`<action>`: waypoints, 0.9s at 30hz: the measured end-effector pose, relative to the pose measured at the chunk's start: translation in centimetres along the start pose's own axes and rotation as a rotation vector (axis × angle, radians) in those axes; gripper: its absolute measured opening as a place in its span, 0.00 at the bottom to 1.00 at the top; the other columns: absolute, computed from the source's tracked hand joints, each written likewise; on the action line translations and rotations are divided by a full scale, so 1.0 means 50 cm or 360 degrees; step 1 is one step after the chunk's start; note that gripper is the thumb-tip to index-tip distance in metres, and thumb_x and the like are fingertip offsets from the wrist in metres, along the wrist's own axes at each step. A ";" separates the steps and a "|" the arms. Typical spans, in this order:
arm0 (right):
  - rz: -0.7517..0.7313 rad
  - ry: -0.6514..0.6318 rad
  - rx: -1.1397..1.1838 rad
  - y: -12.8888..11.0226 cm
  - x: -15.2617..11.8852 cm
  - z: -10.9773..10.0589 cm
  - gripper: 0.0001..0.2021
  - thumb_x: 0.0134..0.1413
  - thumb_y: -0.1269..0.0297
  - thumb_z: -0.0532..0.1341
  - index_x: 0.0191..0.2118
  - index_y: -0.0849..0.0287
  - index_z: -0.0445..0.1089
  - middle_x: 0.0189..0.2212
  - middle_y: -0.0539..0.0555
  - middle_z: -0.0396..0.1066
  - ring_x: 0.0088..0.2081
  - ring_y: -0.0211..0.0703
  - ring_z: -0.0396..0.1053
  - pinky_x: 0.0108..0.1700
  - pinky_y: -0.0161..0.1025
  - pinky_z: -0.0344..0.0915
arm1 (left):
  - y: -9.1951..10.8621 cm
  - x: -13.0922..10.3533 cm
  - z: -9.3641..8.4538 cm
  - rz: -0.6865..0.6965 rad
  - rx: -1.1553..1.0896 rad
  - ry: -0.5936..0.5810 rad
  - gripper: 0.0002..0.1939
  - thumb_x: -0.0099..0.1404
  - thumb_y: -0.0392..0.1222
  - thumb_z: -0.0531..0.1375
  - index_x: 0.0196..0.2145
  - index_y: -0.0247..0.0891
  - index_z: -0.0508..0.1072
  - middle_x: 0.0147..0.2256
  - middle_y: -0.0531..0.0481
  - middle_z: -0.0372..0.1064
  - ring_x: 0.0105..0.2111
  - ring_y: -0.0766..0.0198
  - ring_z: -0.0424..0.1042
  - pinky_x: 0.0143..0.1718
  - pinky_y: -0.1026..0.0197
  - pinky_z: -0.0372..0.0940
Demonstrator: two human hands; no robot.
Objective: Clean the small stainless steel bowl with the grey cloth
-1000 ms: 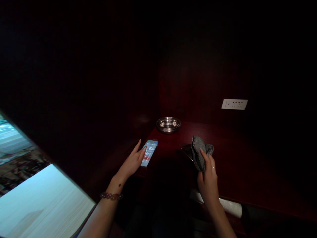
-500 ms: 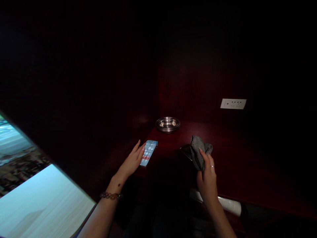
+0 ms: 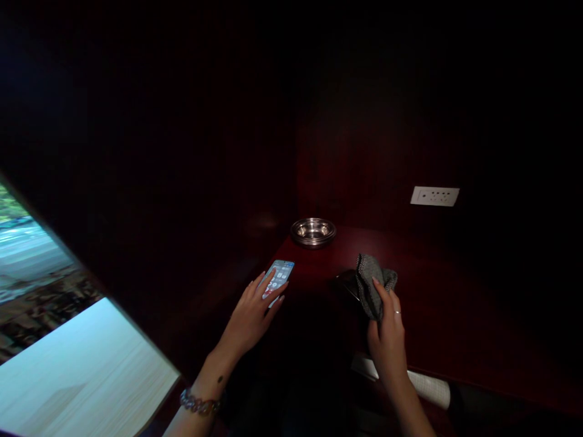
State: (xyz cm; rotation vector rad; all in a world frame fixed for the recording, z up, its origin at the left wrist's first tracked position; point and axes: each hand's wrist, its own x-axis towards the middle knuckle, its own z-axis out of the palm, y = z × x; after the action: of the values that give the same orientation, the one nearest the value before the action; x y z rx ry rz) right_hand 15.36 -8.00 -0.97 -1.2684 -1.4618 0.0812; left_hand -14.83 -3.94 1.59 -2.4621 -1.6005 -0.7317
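Note:
A smartphone (image 3: 284, 270) with a lit screen lies on the dark red table. My left hand (image 3: 248, 315) is over its lower part, fingers stretched and apart across the screen, covering some of the icons. My right hand (image 3: 387, 331) grips a bunched grey cloth (image 3: 370, 285), thumb and fingers pressed into its folds. Partly under the cloth's left side is a dark, shiny flat object (image 3: 347, 282); its kind cannot be made out.
Stacked shallow metal bowls (image 3: 313, 233) stand at the table's back left corner. A white socket plate (image 3: 435, 196) is on the back wall. Below the table edge shows a whitish roll-like object (image 3: 430, 388). At left, a pale wooden surface (image 3: 86, 370) lies beyond the dark partition.
My left hand has moved from the phone's left edge to over its screen, fingers now spread. My right hand stays on the cloth. The whole view has shifted slightly.

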 end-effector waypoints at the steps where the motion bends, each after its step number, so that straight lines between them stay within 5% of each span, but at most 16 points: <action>1: 0.0000 0.0002 0.0004 0.001 0.000 0.000 0.35 0.51 0.78 0.47 0.66 0.49 0.52 0.65 0.55 0.50 0.65 0.51 0.51 0.65 0.57 0.51 | 0.004 -0.001 -0.001 0.0004 0.0025 0.0016 0.23 0.71 0.51 0.47 0.62 0.55 0.60 0.68 0.57 0.42 0.68 0.53 0.40 0.66 0.42 0.47; 13: -0.0055 0.0034 0.0047 0.009 0.005 0.002 0.34 0.52 0.78 0.48 0.65 0.51 0.53 0.63 0.56 0.52 0.64 0.51 0.52 0.65 0.57 0.50 | -0.026 0.002 0.007 -0.0065 0.0124 0.0144 0.23 0.71 0.50 0.47 0.62 0.53 0.60 0.69 0.53 0.39 0.68 0.49 0.42 0.63 0.40 0.51; 27: -0.0052 0.0027 0.0040 0.004 0.003 -0.001 0.34 0.52 0.79 0.48 0.65 0.51 0.53 0.63 0.56 0.52 0.64 0.51 0.53 0.65 0.57 0.51 | -0.006 0.006 0.012 0.0019 0.0244 0.0133 0.22 0.71 0.51 0.48 0.60 0.53 0.63 0.68 0.51 0.43 0.67 0.52 0.45 0.64 0.41 0.49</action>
State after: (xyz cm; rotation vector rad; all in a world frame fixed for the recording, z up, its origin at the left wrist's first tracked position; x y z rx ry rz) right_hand 15.55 -7.83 -0.96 -1.2215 -1.4621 0.0664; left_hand -14.77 -3.34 1.16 -2.3010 -1.5492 -0.6743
